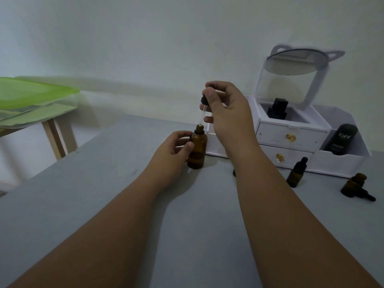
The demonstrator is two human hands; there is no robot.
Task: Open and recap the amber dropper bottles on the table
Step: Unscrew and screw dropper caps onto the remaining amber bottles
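A large amber dropper bottle (197,150) stands upright and uncapped on the grey table (104,183). My left hand (174,150) grips its side. My right hand (226,104) holds the black dropper cap (204,100) above it, and the glass pipette (202,115) hangs with its tip just over the bottle's neck. To the right, a small capped amber bottle (296,173) stands upright. Further right another small amber bottle (353,185) stands open, with its black dropper cap (367,196) lying beside it. A sliver of another bottle (234,173) peeks out behind my right forearm.
A white drawer organiser (291,140) with a round mirror (295,62) stands at the back right, holding a black Kahf bottle (341,140) and a black item (278,109). A green-topped side table (31,98) stands at left. The wall is close behind.
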